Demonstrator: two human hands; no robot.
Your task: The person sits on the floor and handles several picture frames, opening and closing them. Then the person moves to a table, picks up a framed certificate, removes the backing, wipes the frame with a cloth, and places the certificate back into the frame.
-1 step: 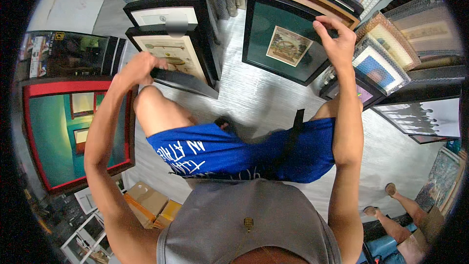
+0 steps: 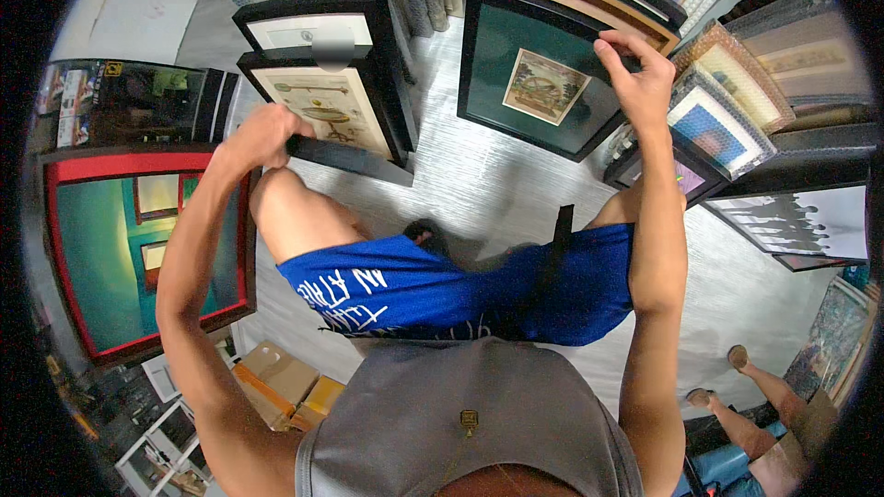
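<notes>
Hands gripped two framed pictures standing on the floor. Left hand (image 2: 262, 136) closed on the lower edge of a black-framed print (image 2: 324, 110); right hand (image 2: 635, 83) pinched the top edge of a dark green-matted frame (image 2: 516, 83). Red-framed painting (image 2: 138, 248) leaned just beside the left arm.

Two black-framed prints lean upright: botanical one (image 2: 336, 115) left, green-matted one (image 2: 543, 83) right.

A framing shop or gallery storeroom: framed prints (image 2: 539, 83) stacked everywhere (some bubble-wrapped (image 2: 737, 83)).
</notes>
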